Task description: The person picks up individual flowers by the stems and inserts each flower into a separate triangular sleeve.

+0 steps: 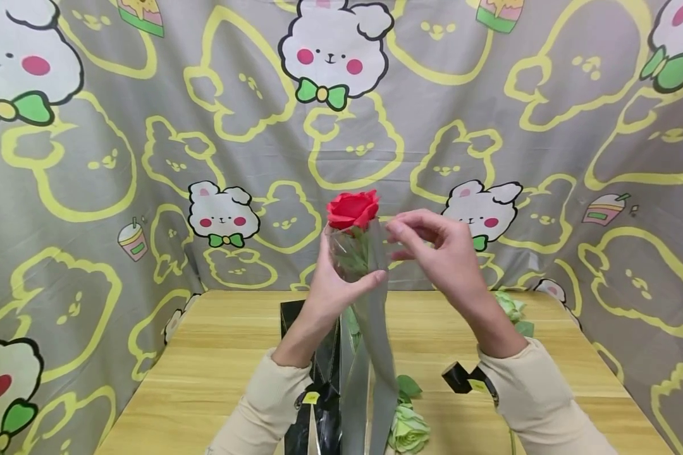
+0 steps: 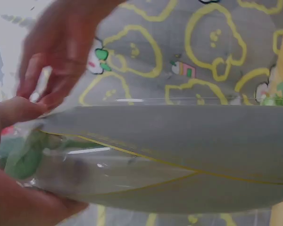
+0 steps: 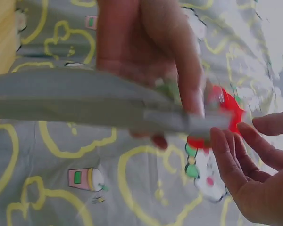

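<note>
A red rose (image 1: pixel 353 210) stands upright in a clear and grey flower sleeve (image 1: pixel 370 354) with a thin gold edge line. Near the sleeve's top, my left hand (image 1: pixel 344 284) grips it, the thumb across the front and the fingers behind. My right hand (image 1: pixel 441 243) is raised just right of the sleeve's upper edge. In the right wrist view, its fingertips (image 3: pixel 218 136) are at that edge, with thumb and forefinger slightly apart and nothing visible between them. The left wrist view shows green leaves (image 2: pixel 26 157) through the clear front; the bloom is mostly hidden there.
Black wrapping material (image 1: pixel 293 313) lies on the wooden table (image 1: pixel 216 354) behind my left forearm. One pale green flower (image 1: pixel 408 430) is near the sleeve's lower end, another (image 1: pixel 510 305) at the table's back right. A patterned curtain (image 1: pixel 353 145) hangs around the table.
</note>
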Demonstrator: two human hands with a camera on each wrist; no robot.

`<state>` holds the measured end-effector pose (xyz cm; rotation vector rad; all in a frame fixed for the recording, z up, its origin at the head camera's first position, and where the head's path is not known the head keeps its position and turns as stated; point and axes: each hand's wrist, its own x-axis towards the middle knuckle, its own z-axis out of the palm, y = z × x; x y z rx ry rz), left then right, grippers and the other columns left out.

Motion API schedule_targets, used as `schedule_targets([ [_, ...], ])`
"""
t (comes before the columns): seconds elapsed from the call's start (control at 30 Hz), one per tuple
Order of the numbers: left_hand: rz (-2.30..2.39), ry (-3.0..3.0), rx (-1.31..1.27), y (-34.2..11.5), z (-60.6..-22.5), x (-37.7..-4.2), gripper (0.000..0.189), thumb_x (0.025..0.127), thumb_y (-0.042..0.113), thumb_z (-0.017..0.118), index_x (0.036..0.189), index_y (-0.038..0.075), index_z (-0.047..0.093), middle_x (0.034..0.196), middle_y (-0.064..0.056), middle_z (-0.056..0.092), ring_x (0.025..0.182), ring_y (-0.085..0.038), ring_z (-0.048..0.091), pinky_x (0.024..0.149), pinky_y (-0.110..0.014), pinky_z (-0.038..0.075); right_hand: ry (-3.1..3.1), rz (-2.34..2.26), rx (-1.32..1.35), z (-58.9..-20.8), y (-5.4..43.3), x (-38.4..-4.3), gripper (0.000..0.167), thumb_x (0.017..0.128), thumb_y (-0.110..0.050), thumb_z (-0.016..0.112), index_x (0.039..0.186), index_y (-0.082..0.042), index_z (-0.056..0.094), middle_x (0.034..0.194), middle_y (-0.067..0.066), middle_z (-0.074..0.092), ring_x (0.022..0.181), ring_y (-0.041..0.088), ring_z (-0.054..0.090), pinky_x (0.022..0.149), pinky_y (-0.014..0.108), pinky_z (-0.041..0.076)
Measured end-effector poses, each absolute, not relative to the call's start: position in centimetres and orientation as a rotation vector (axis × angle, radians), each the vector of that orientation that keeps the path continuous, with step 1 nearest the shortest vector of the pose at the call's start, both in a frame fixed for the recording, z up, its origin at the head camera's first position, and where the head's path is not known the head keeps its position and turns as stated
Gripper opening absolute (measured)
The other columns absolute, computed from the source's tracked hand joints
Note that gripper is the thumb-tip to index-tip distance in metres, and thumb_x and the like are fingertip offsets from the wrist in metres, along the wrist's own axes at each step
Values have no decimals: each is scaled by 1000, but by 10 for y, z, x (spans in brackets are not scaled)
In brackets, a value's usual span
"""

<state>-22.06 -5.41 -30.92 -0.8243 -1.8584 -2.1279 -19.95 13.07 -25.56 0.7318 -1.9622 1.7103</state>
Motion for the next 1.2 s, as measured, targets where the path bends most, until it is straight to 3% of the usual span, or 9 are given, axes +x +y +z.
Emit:
schedule_targets([
  [0.13, -2250, -1866, -857, -60, -309, -222, 105, 82, 0, 78, 161, 34, 17, 160, 6, 34, 144, -17, 36, 115, -51, 33, -2062, 1898, 661, -267, 142, -205, 23, 99, -10, 70, 115, 7, 70, 109, 17, 70, 90, 26, 71, 75, 41, 61],
  [0.3, -2319, -1963, -1022, -66, -311, -222, 105, 86, 2, 75, 162, 32, 10, 160, -2, 36, 142, -25, 43, 112, -49, 39, -2199, 2017, 644, -275, 145, -212, 34, 101, -18, 68, 128, 3, 66, 117, 13, 66, 100, 31, 66, 79, 38, 61],
  [0.5, -2305, -2042, -1202, -68, -313, -222, 103, 88, 5, 71, 162, 31, 6, 161, -6, 34, 143, -28, 41, 108, -44, 43, -2176, 2055, 666, -277, 142, -215, 35, 100, -10, 68, 132, 4, 64, 118, 8, 68, 95, 21, 68, 74, 34, 60],
  [0.6, -2320, -2029, -1275, -70, -315, -223, 97, 90, 6, 69, 162, 24, 7, 161, -7, 32, 144, -26, 36, 111, -41, 39, -2152, 2016, 685, -279, 140, -215, 34, 98, -6, 70, 130, 2, 65, 116, 7, 70, 92, 19, 69, 72, 33, 60],
  [0.77, -2491, -1921, -1370, -75, -320, -228, 83, 92, 13, 71, 156, 13, 18, 140, -8, 52, 128, -21, 52, 101, -34, 46, -2049, 1838, 767, -279, 138, -215, 31, 92, 2, 74, 122, 0, 70, 111, 10, 72, 86, 21, 67, 67, 30, 56],
  [0.87, -2619, -1773, -1463, -78, -323, -232, 74, 93, 17, 74, 151, 14, 27, 129, -5, 58, 119, -18, 58, 96, -35, 51, -2010, 1764, 838, -277, 136, -216, 30, 90, 4, 75, 119, -1, 72, 118, 9, 68, 88, 25, 60, 69, 28, 58],
  [1.0, -2682, -1648, -1610, -81, -324, -236, 64, 95, 12, 69, 149, 17, 34, 132, -2, 56, 117, -17, 57, 96, -38, 51, -2019, 1698, 908, -271, 132, -220, 30, 89, 6, 76, 118, 0, 72, 124, 8, 61, 92, 27, 54, 72, 29, 60],
  [1.2, -2745, -1544, -1742, -84, -322, -238, 60, 97, 10, 65, 149, 19, 36, 136, -1, 53, 118, -18, 56, 98, -38, 50, -2109, 1564, 967, -260, 133, -224, 22, 89, 3, 77, 110, -1, 73, 123, 7, 60, 101, 23, 52, 67, 27, 58],
])
